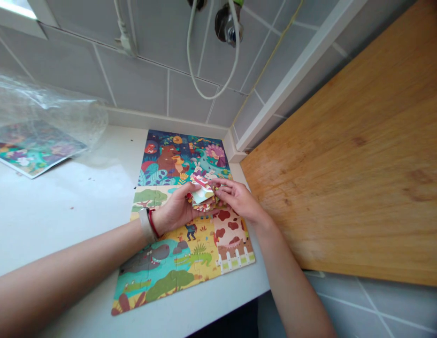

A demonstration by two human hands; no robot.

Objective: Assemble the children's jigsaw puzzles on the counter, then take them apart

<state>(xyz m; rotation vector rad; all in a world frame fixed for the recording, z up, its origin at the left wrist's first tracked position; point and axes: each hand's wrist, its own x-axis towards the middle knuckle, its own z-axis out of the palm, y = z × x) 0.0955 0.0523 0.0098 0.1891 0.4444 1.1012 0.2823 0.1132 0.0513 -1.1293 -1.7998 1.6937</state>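
A thick stack of jigsaw puzzle pieces (203, 195) rests in my left hand (178, 206), with the thumb over its top. My right hand (235, 196) is at the right side of the stack, thumb and fingers closed on pieces there; which ones I cannot make out. Both hands are above an assembled jigsaw puzzle (165, 267) with a hippo, crocodiles and a spotted cow. Behind it lies a dark blue puzzle section (165, 157) with forest animals. My hands and the stack hide part of the middle of the picture.
A clear plastic bag (56, 103) lies at the left on the white countertop (63, 220), over a colourful printed sheet (35, 148). A large wooden board (362, 155) stands close on the right. Grey tiled wall, a plug and a looped white cable (192, 61) are behind.
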